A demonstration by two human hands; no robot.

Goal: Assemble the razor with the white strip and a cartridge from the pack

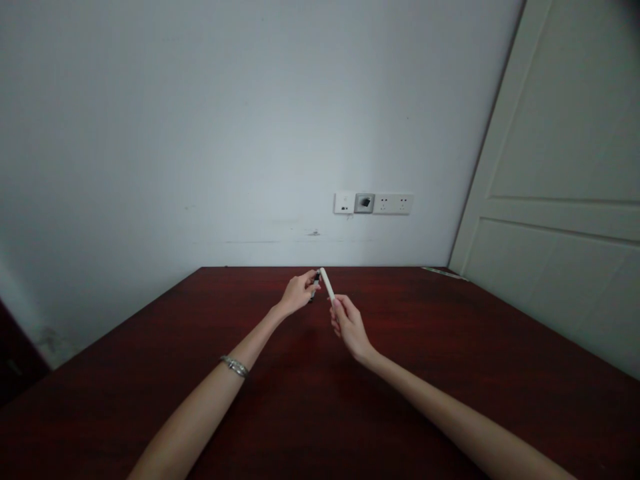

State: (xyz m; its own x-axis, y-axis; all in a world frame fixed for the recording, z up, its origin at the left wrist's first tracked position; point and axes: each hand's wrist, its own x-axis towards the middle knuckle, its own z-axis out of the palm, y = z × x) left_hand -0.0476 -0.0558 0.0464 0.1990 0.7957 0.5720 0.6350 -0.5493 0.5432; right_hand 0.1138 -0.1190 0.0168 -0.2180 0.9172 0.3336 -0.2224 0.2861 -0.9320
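Note:
Above the far part of the table, my right hand (pixel 349 327) is closed round the lower end of a white candle (pixel 327 283). The candle leans up and to the left, its top end pointing away from me. My left hand (pixel 299 293) pinches a small black and grey lighter (pixel 315 285), held nearly upright. The lighter's top is close beside the candle's upper end; whether they touch I cannot tell. No flame shows. Part of the lighter is hidden by my left fingers.
Both hands are over a dark red wooden table (pixel 310 413) that meets a pale wall (pixel 225 133). Wall sockets (pixel 393 203) sit above its back edge. A white panelled door (pixel 565 200) stands along the right side. A silver bracelet (pixel 235 366) circles my left forearm.

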